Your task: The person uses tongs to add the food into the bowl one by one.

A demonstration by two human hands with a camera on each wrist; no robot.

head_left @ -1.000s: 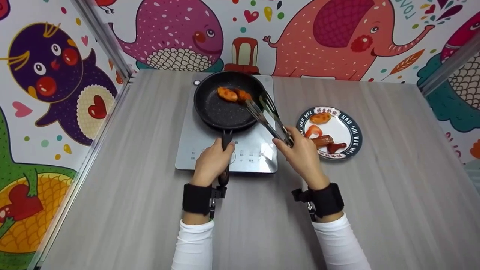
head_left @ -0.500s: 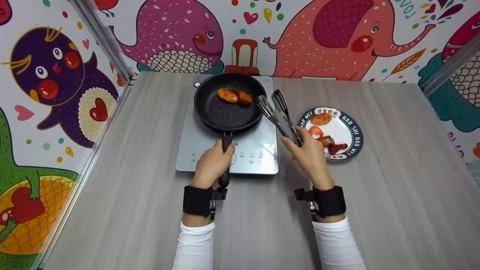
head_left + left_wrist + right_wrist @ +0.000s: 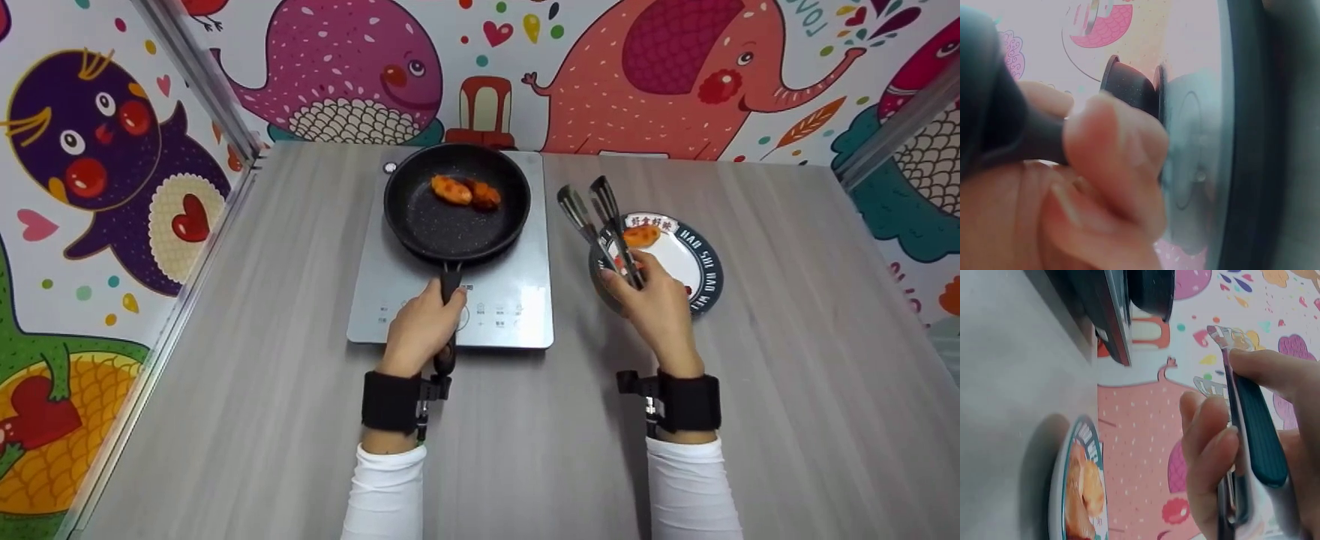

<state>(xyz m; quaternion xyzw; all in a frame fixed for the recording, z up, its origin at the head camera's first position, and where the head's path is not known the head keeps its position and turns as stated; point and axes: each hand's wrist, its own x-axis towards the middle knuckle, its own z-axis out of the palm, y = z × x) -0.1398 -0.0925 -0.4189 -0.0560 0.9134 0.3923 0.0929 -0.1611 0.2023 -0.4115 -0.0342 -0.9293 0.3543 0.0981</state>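
My left hand [image 3: 422, 328] grips the handle [image 3: 451, 281] of a black frying pan [image 3: 457, 234] standing on a silver induction cooker [image 3: 499, 326]. Two browned pieces of food lie side by side in the pan: a yellow-orange one [image 3: 451, 190] like a chicken wing, and a darker one [image 3: 485, 196]. My right hand [image 3: 656, 311] holds metal tongs [image 3: 1258, 427] with dark grips, thumb on one side and fingers on the other. Their tips are spread apart with nothing between them. The hand is over the near left part of a dark-rimmed plate [image 3: 709, 274], hiding some of its food.
An orange piece of food [image 3: 641, 236] lies at the plate's far side; other reddish-brown pieces [image 3: 1075, 489] show in the right wrist view. Cartoon-printed walls [image 3: 675, 82] bound the grey table [image 3: 540, 427] at the back and sides. The cooker's edge is left of the plate.
The right hand has carried the spread tongs from the food in the pan rightward to the plate. Both pieces stay in the pan, and the left hand keeps its grip on the handle.
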